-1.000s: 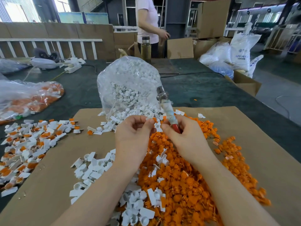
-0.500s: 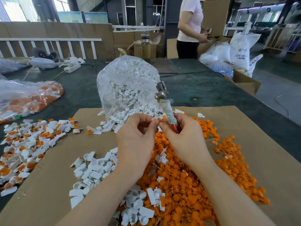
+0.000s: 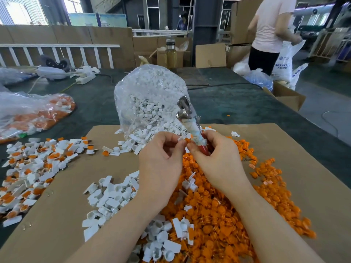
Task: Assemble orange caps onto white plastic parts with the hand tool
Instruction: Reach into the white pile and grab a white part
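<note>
My left hand (image 3: 161, 160) pinches a small white plastic part (image 3: 181, 138) with an orange cap (image 3: 188, 140) at its tip. My right hand (image 3: 216, 158) grips the hand tool (image 3: 191, 124), whose metal head points up and away and whose red handle sits in my palm; its fingertips also touch the cap. Both hands meet above a big pile of orange caps (image 3: 218, 209). Loose white parts (image 3: 114, 194) lie to the left of that pile.
A clear bag of white parts (image 3: 150, 99) stands just behind my hands. Assembled white-and-orange pieces (image 3: 32, 168) cover the left, with a bag of orange pieces (image 3: 36, 112) behind. Brown cardboard (image 3: 296, 160) covers the table. A person (image 3: 269, 33) stands at the far right.
My hands have stayed together and lifted slightly, with the tool tilting a bit. The person in the background has walked from the middle to the right.
</note>
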`<move>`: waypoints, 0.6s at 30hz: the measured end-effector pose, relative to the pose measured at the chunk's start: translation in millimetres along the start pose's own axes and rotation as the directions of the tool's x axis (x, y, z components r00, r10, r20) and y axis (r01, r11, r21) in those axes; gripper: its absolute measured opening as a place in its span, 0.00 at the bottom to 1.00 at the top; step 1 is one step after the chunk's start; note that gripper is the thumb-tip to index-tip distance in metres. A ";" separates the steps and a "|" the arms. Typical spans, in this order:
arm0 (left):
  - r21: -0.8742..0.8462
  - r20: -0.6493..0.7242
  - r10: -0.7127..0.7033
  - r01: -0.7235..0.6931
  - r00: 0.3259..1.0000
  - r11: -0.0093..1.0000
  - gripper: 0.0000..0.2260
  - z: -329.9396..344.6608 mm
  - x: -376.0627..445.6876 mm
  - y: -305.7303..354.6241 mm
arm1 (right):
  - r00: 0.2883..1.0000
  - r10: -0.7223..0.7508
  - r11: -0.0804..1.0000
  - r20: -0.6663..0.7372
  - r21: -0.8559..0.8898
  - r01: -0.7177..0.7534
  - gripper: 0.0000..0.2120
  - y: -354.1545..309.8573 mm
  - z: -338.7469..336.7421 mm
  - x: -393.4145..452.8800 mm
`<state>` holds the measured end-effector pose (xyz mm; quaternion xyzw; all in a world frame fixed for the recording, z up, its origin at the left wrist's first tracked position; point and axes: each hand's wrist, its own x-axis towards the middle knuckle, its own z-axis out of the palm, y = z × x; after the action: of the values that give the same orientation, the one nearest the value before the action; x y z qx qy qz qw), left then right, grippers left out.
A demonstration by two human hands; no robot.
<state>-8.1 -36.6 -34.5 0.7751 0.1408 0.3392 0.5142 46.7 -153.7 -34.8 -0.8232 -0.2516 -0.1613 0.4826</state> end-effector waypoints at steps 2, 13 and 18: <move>-0.043 0.007 -0.026 0.026 1.000 0.999 0.04 -0.3 0.8 0.0 | 0.999 0.024 0.998 0.044 0.054 -0.026 0.06 -0.2 -2.1 1.2; -0.474 0.034 -0.170 0.166 0.985 0.865 0.03 -6.7 13.3 0.3 | 0.851 0.096 0.991 0.516 0.033 -0.131 0.08 7.1 -26.8 6.7; -0.482 0.031 -0.163 0.157 0.986 0.862 0.04 -6.3 12.3 0.7 | 0.819 0.093 0.991 0.566 0.024 -0.130 0.06 7.2 -29.6 5.5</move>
<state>-3.4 -25.5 -27.6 0.6060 0.1184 0.3240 0.7168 54.6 -181.2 -22.9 -0.8322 -0.3389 0.1249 0.4207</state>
